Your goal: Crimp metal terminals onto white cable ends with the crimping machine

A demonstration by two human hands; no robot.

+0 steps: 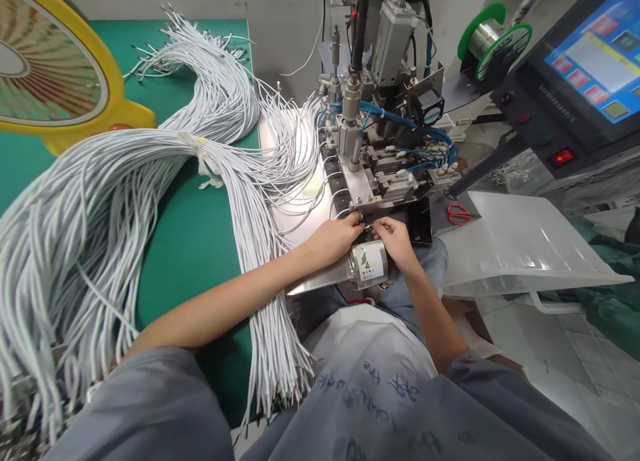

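At the front edge of the bench-top machine [357, 181], both hands work close together. My left hand [340, 237] comes in over the white cables [265, 281], its fingers closed; what they hold is hidden. My right hand [396, 242] pinches a small shiny metal connector [369, 227] in the gap between the hands. Thin white cables from the bundle run to the machine's left side, one ending close beside my left fingers. Just below the hands sits a round container with a white label [371, 264].
A yellow fan [117, 107] stands left on the green mat [165, 274], behind a large tied cable bundle [125, 154]. To the right are a control screen [600, 54], a solder wire spool [487, 37], red-handled scissors [459, 214] and a translucent plastic sheet [530, 247].
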